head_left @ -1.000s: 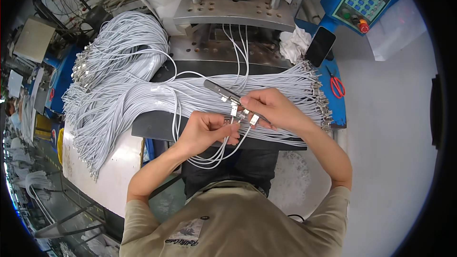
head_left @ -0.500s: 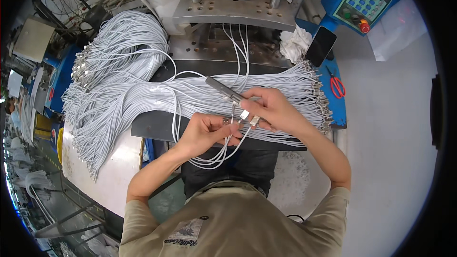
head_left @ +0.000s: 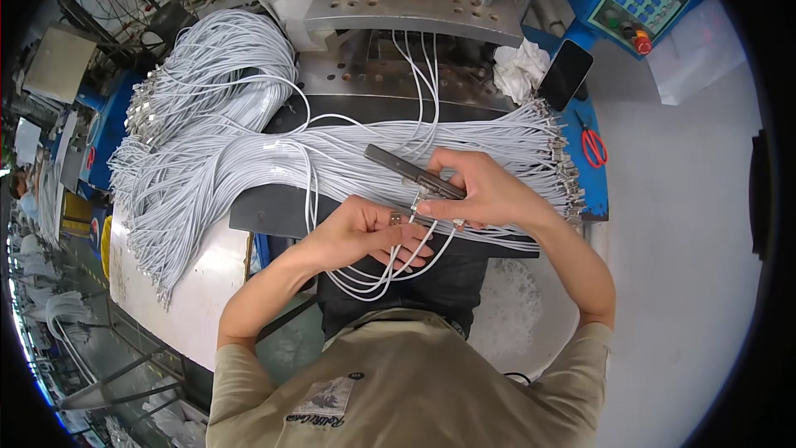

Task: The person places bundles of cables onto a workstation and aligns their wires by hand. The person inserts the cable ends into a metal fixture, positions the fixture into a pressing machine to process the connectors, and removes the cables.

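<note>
My right hand (head_left: 489,191) is closed around a slim dark grey bar-shaped tool (head_left: 396,162), whose far end points up and to the left. Several white cables (head_left: 377,282) loop below both hands, and small metal connectors (head_left: 458,224) show by the right fingers. Fingers pinched, my left hand (head_left: 365,236) holds a cable with a metal USB plug (head_left: 395,218) at the fingertips. Its lower fingers lie behind the cable strands. A thick bundle of white cables (head_left: 348,158) spreads just beyond the hands; its metal plugs (head_left: 564,166) lie at the right.
A press with a perforated metal plate (head_left: 406,15) stands ahead, white cables hanging under it. At the right are a phone (head_left: 566,75), crumpled white tissue (head_left: 521,70), red-handled scissors (head_left: 592,148) and a blue control box (head_left: 643,0). Another cable bundle (head_left: 224,58) lies left.
The dark tool has shifted slightly right, and more of it shows along my right hand. My left fingers have spread a little lower, and the connectors between the hands have turned.
</note>
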A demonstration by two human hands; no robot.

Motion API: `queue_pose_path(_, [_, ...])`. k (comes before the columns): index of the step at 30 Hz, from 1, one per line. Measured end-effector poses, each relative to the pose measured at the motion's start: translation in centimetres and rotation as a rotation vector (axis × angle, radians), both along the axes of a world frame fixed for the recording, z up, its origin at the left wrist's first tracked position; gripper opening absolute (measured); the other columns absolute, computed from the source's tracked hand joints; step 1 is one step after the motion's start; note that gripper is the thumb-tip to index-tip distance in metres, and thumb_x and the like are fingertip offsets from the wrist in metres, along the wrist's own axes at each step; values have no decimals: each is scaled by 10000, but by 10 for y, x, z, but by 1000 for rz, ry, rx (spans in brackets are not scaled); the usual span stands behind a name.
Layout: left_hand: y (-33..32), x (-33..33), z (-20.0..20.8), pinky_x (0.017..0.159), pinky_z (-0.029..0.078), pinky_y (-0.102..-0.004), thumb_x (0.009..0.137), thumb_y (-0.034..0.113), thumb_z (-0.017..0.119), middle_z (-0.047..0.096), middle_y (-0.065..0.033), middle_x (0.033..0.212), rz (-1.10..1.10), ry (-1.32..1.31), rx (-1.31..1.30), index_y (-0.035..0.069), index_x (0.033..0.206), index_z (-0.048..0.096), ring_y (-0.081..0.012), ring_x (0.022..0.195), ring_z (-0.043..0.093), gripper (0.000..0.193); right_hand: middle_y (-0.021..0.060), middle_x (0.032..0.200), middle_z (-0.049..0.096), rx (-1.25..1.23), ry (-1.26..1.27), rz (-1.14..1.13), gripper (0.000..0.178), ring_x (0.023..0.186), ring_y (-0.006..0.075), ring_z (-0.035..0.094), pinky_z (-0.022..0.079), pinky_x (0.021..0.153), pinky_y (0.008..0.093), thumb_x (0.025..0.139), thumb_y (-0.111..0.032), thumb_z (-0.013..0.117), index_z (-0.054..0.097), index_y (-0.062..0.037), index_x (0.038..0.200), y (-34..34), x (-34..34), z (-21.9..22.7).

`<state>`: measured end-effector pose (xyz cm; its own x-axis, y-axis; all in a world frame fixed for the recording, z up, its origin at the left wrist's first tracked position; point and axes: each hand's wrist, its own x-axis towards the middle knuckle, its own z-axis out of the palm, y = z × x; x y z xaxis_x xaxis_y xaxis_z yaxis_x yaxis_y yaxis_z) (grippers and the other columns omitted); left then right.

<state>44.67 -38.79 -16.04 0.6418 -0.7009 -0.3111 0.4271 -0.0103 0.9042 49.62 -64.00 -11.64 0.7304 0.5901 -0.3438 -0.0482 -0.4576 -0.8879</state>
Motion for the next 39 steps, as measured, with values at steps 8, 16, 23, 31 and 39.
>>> queue_pose_path(8, [1,5,4,765,655,-345,1070,220,609,763,-231,1110,-3,42,-22,-84,1163,707,-297,964,782,333,51,605,618,78,66,-18,423,416,100,544,361,382,261,904,-342,824,586,-13,1024,0,-1,-7])
queue_pose_path(16, [-4,8,6,722,666,-355,1095,255,557,755,-227,1145,6,147,-17,-69,1274,645,-309,963,781,381,27,573,594,18,-280,112,369,446,95,544,383,450,270,910,-306,817,588,-51,1047,-6,-2,-17])
queue_pose_path(23, [-4,4,-8,743,662,-351,1104,306,540,750,-199,1178,-17,153,-31,-42,1296,645,-291,994,774,411,39,551,602,-81,-344,236,324,470,124,597,377,473,280,915,-272,805,594,-68,1052,-6,-4,-16])
queue_pose_path(31, [-5,5,-9,790,650,-339,1101,344,548,752,-178,1183,-33,145,20,-32,1305,650,-266,1023,767,440,69,588,646,-47,-207,180,342,503,147,647,389,474,281,940,-329,774,596,-66,1069,-7,-4,-13])
queue_pose_path(39, [-13,3,-5,831,649,-361,1063,253,624,753,-195,1159,97,54,31,-59,1283,655,-277,1036,761,384,73,600,628,-130,-239,267,368,483,156,616,425,471,298,964,-368,744,601,-41,1056,-27,7,-2])
